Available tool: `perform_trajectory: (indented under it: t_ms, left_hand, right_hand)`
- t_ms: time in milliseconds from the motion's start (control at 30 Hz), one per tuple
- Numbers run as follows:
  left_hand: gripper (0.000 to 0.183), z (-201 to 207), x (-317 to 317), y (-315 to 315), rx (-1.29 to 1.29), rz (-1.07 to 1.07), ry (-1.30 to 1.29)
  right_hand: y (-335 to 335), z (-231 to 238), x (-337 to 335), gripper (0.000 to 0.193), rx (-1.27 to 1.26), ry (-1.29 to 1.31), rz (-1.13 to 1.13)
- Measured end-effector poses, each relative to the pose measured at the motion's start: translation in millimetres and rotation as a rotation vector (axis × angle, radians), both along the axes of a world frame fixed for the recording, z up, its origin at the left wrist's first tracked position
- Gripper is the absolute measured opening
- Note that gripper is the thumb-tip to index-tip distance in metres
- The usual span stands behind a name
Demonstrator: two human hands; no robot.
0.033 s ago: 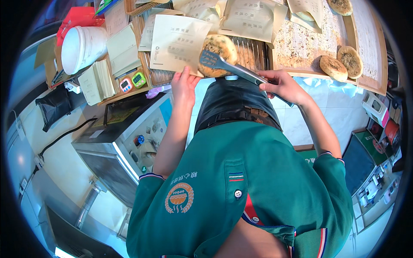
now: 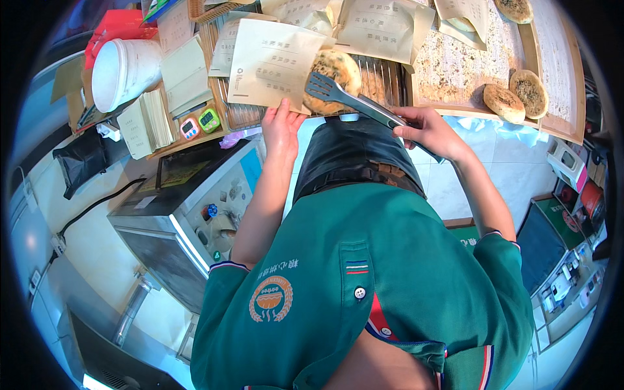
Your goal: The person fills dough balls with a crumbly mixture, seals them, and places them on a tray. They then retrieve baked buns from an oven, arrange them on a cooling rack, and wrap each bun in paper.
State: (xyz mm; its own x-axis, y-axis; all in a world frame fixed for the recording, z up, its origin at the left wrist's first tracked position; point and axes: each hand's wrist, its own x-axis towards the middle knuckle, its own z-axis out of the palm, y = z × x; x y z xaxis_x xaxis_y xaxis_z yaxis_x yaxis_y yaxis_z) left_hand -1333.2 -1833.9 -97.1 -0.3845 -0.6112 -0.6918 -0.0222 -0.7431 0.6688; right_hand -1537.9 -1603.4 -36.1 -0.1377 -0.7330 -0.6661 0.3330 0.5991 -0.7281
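My left hand (image 2: 283, 130) pinches the lower edge of a pale paper bag (image 2: 273, 62) between thumb and fingers. A round, browned flatbread with dark flecks (image 2: 344, 68) lies at the bag's right side, its left part covered by the paper. My right hand (image 2: 426, 133) is wrapped round the handles of metal tongs (image 2: 374, 110). Their slotted, grey tip rests over the flatbread's left part, by the bag's edge. Whether the lower jaw is under the bread is hidden. Beneath is a wire rack (image 2: 377, 71).
More bagged breads (image 2: 374, 29) lie behind. On the right, a wooden-edged tray (image 2: 455, 75) holds loose flatbreads (image 2: 504, 103). To the left stand a white bucket (image 2: 127, 73), a stack of paper bags (image 2: 149, 127) and two small timers (image 2: 208, 119). A dark cabinet (image 2: 169, 247) is below left.
The bag, flatbread and tongs tip have shifted slightly to the right. My left hand has moved a little right with the bag; my right hand stays nearly in place.
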Motion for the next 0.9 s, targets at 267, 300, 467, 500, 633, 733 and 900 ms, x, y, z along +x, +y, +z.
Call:
perform_trajectory:
  t_ms: [267, 300, 467, 500, 633, 733, 900]
  left_hand:
    - [0.026, -2.6, -17.5, 16.7, -0.021, 0.043, -0.053]
    - [0.026, -2.4, -16.7, 16.6, -0.027, 0.033, -0.064]
    - [0.028, -2.5, -12.1, 12.4, -0.039, -0.032, -0.093]
    - [0.028, -1.9, -11.3, 11.5, -0.031, -0.043, -0.106]
    - [0.028, 5.8, -7.8, 11.9, 0.008, -0.070, -0.104]
    - [0.029, 9.7, -6.0, 17.7, 0.050, -0.119, -0.105]
    - [0.029, 5.9, -3.5, 23.6, 0.173, -0.235, -0.118]
  right_hand:
    - [45.6, 7.8, 28.5, 0.048, 0.036, -0.010, -0.335]
    - [46.6, 6.0, 32.3, 0.047, 0.017, -0.013, -0.355]
    - [40.1, -10.3, 41.3, 0.044, -0.016, -0.138, -0.343]
    - [39.0, -13.6, 42.5, 0.044, -0.030, -0.139, -0.344]
    - [45.0, -16.6, 51.2, 0.048, -0.035, -0.096, -0.378]
    - [50.7, -14.1, 54.4, 0.050, -0.019, -0.002, -0.324]
    - [47.7, -13.9, 46.8, 0.047, -0.009, -0.081, -0.291]
